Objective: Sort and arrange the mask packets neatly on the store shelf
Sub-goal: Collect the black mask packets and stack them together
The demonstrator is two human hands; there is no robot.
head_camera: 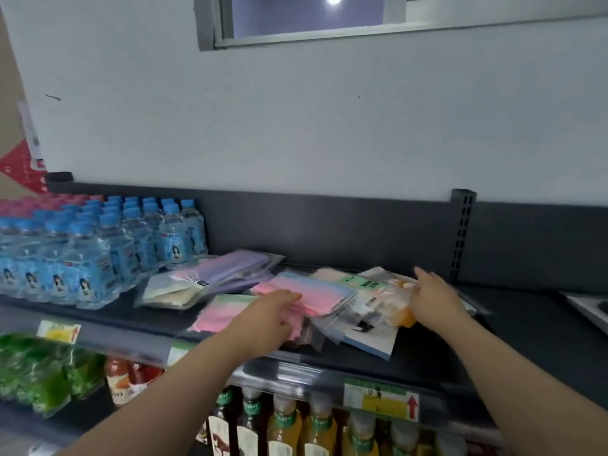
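Below the heap of mask packets (332,292) I see drink bottles (316,426). My left hand (273,315) lies flat, fingers straight, on the heap's pink packet (317,299). My right hand (432,296), fingers straight, rests on its orange packet (399,316) (blurry there). The heap sprawls across the dark shelf (513,324), with water bottles (98,251) to its left.

Only the person's two arms show, and both are bare as far as they are in view. The left forearm (184,383) and right forearm (513,366) are slim and smooth, narrowing to the wrists. The left hand (269,319) and right hand (434,299) are uncovered too. Blur softens the fingers, so fine detail such as the nails cannot be made out.
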